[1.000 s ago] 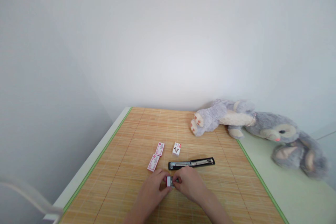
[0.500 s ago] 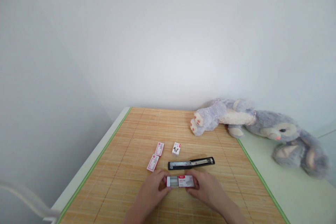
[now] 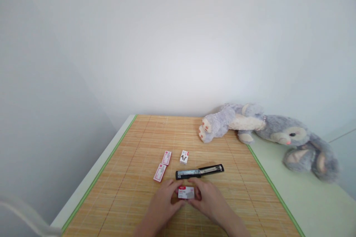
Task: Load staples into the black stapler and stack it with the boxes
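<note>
A small white-and-red staple box is held between my two hands near the front of the mat. My left hand pinches its left end, and my right hand pinches the right end. The box's sleeve looks closed over its tray. Just beyond my fingers lies a black stapler, folded wide open with its metal channel showing. Two similar white-and-red boxes, a nearer one and a farther one, lie end to end on the left. A smaller white box with a dark printed picture rests behind the stapler.
A bamboo mat with green edging covers much of the pale table. A grey plush toy lies along the back right, partly on the mat. A blurred pale curved object intrudes at the lower left.
The tray of the held box has slid into its sleeve, and my hands have come closer together. The whole view has shifted slightly.
</note>
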Demonstrator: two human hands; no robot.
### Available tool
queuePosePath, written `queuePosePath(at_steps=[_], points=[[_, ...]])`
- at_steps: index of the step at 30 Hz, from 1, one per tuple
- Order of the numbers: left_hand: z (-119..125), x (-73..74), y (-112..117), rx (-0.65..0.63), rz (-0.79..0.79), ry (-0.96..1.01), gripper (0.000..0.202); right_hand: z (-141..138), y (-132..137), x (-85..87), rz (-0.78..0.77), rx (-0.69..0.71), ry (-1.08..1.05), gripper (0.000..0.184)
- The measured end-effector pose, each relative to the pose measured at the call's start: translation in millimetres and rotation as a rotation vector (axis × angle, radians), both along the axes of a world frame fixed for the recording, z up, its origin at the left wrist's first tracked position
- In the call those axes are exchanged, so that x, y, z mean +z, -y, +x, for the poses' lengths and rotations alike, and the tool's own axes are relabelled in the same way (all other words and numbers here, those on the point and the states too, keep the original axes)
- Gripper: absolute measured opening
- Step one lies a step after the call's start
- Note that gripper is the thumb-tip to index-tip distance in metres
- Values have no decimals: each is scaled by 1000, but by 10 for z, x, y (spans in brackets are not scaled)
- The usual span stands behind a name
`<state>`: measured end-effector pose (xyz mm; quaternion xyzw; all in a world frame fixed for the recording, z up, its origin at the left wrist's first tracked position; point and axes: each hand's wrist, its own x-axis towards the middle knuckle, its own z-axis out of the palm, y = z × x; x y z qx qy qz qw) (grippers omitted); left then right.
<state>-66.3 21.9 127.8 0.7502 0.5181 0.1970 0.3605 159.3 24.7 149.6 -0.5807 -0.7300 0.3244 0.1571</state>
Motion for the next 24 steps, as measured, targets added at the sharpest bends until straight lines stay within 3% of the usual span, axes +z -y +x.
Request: queuePosePath(at_steps=[3,4,6,8,11,14,19,24], points=[[60,-27,32,23,48,-76,75,377,-100,116,105,-85,21,50],[81,-38,37,32,62,-97,77,535,-152,147,221,-103,18,50],[120,-53,38,47,81,-122,78,845,-267,177,383,-137,13,69],[150,-50,30,63,80,-137,76,1091,-382,166,364,-97,-23,74],[181,-18,18,85,48,-161,77,1264,-516,145,154,56,-129,41],[206,14,24,103,35,-176,75,1201,-595,200,59,107,-242,29],[244,26,48,114,55,-198,71,726,-661,317,155,128,-391,29],[267,23,40,114,63,-217,69,162,-712,208,218,169,-442,26]])
